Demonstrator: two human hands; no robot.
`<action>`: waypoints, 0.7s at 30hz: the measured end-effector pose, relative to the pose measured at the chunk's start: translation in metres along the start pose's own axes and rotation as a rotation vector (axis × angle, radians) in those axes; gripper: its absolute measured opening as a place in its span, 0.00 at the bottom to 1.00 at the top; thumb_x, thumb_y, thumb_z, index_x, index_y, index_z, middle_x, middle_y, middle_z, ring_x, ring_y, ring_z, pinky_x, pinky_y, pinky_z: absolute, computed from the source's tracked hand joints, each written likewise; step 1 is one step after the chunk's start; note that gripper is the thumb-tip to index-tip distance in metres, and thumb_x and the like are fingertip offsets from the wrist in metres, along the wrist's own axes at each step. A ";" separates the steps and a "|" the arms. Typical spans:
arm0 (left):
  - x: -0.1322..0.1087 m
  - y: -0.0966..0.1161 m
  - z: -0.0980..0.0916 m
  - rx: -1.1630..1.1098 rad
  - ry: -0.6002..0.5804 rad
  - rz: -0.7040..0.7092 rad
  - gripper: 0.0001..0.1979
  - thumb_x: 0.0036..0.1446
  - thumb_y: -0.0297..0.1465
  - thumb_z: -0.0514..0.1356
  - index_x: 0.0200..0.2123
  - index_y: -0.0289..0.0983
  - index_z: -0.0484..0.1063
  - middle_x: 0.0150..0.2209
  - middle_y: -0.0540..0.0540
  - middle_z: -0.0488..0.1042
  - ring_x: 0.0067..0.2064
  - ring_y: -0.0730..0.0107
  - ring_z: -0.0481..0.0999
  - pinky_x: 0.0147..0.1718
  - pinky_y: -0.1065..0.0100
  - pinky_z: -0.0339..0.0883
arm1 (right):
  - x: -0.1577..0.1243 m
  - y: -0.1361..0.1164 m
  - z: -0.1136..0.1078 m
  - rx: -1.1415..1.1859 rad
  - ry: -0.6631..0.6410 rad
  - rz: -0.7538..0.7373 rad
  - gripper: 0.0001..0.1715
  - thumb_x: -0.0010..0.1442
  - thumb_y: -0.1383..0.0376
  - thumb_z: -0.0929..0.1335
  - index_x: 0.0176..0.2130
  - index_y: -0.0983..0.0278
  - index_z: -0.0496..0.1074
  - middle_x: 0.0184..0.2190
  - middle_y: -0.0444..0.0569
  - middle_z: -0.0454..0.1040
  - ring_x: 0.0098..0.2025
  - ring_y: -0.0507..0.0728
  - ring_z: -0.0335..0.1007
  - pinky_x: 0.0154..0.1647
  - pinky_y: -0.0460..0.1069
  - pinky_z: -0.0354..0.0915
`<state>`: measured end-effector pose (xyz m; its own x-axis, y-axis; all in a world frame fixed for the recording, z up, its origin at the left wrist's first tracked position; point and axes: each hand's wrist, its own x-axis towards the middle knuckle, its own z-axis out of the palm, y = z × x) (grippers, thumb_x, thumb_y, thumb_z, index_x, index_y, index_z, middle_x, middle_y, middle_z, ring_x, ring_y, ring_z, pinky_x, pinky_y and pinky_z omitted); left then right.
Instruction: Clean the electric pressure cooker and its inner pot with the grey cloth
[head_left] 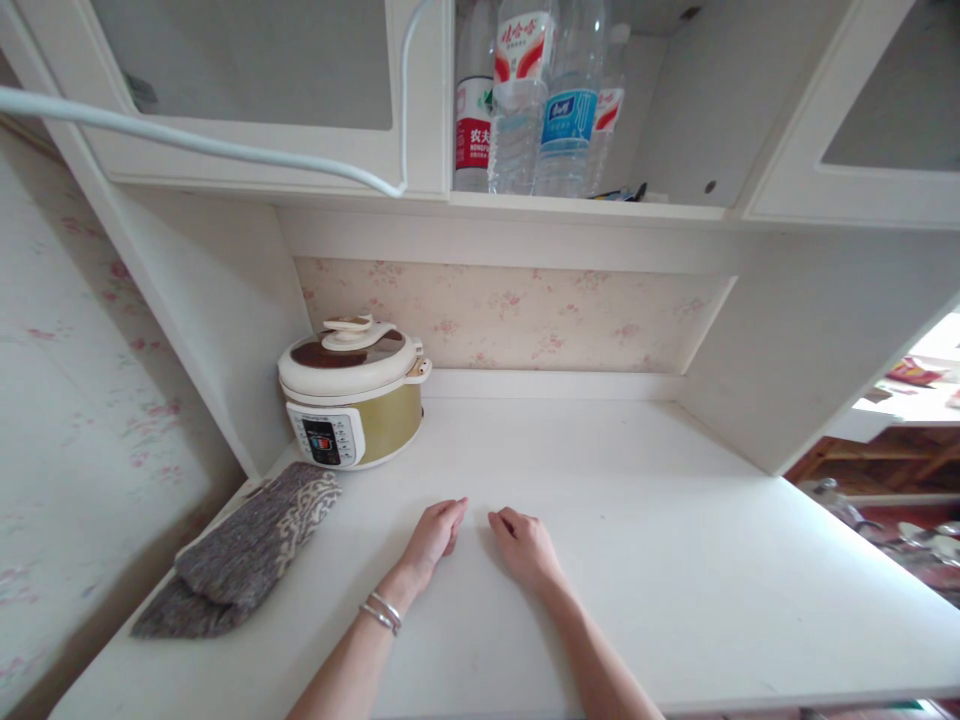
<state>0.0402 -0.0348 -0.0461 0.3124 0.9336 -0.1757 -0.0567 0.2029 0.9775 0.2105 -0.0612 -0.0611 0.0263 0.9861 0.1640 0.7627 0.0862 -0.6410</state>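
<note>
Smooth white countertop (600,590) underlies two curled hands (523,542).

Clear plastic bottles (520,115) with red, white and blue labels stand together in an open compartment (679,110) of the white overhead cabinet (420,100). A pale cord (225,146) crosses the grey-paned left door (255,60). Floral wallpaper (510,315) shows below and along the left wall (82,400); a red packet (913,371) lies at far right.

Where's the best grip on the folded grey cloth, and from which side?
Pinch the grey cloth by its patterned border, probably best from the right with the left hand: that long edge faces the hand, while the cooker stands close at the far end.
</note>
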 end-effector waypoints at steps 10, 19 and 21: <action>-0.001 -0.001 0.000 -0.007 -0.007 -0.003 0.23 0.52 0.48 0.57 0.19 0.39 0.53 0.16 0.59 0.47 0.18 0.80 0.43 0.19 0.69 0.35 | 0.000 -0.001 0.000 -0.011 -0.006 0.014 0.23 0.64 0.56 0.58 0.25 0.62 0.71 0.22 0.45 0.72 0.24 0.50 0.61 0.27 0.44 0.51; 0.001 -0.002 -0.001 -0.018 -0.017 -0.005 0.23 0.51 0.49 0.57 0.20 0.39 0.53 0.16 0.59 0.47 0.18 0.80 0.43 0.18 0.70 0.35 | 0.000 -0.001 0.000 -0.016 -0.009 0.007 0.24 0.65 0.56 0.58 0.25 0.62 0.71 0.22 0.45 0.72 0.24 0.50 0.62 0.27 0.44 0.51; 0.000 -0.001 0.000 -0.019 -0.018 -0.005 0.23 0.51 0.49 0.57 0.20 0.39 0.53 0.16 0.59 0.46 0.18 0.81 0.43 0.18 0.70 0.35 | 0.000 -0.001 0.000 -0.019 -0.008 0.011 0.24 0.64 0.56 0.58 0.25 0.62 0.72 0.22 0.45 0.72 0.24 0.50 0.61 0.27 0.44 0.51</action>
<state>0.0400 -0.0347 -0.0477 0.3300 0.9271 -0.1779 -0.0731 0.2130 0.9743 0.2100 -0.0615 -0.0602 0.0301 0.9881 0.1509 0.7748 0.0723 -0.6281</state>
